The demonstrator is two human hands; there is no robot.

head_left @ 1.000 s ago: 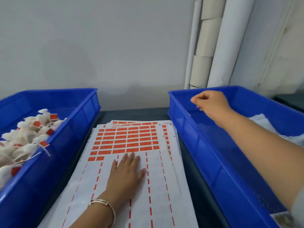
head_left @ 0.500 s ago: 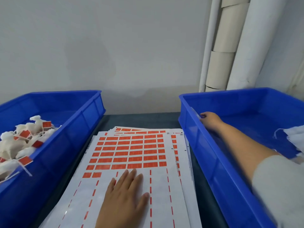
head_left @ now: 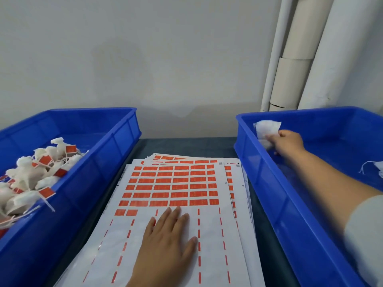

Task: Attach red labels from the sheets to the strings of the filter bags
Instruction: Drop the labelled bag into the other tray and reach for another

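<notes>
Fingers (head_left: 176, 216) of our left hand (head_left: 165, 245) lie straight and together, flat on the top label sheet (head_left: 209, 245). Two blue bins flank the stack: the left bin (head_left: 116, 141) holds finished bags. In the right bin (head_left: 267, 183), our right hand (head_left: 287, 141), empty a moment ago, now pinches one filter bag (head_left: 266, 129), so labelling can begin. A second bag (head_left: 378, 169) lies beside it.

Blue bins (head_left: 116, 146), red labels (head_left: 172, 187) w/ white sheets (head_left: 209, 255), white bags (head_left: 266, 129).
</notes>
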